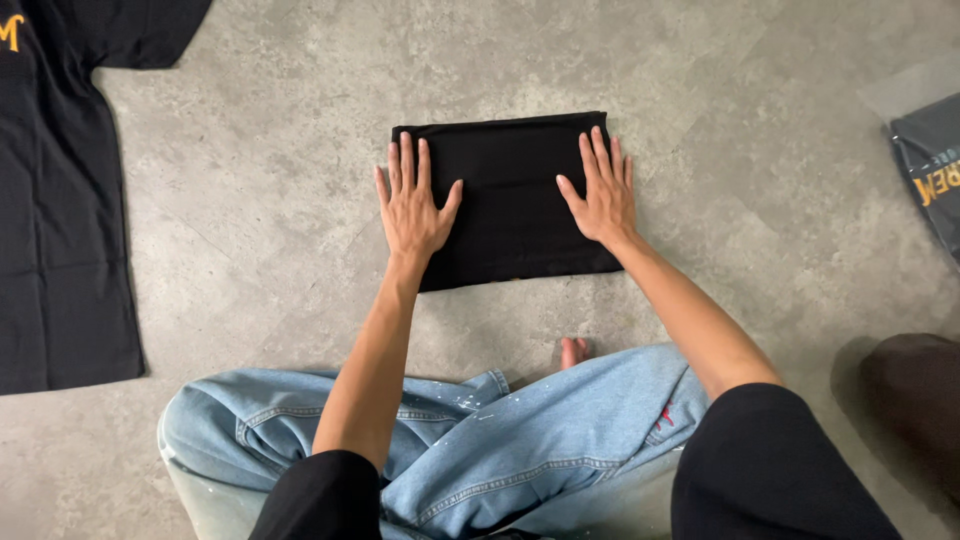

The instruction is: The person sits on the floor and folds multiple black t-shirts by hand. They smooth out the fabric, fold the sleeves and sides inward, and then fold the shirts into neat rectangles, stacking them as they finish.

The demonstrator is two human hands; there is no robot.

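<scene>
Folded black cloth garment [512, 200], a neat flat rectangle, lies on the grey mottled concrete floor [280, 200] at centre, just beyond the person's crossed legs in light blue paint-flecked jeans [520, 440]; left hand [413, 205] and right hand [600, 195] both press flat on it, fingers spread wide, gripping nothing. The left hand overlaps the garment's left edge, the right sits near its right edge, with bare floor open all round. Far left lies a spread black T-shirt [60, 200]; at right, a dark plastic-bagged packet [935, 170].
</scene>
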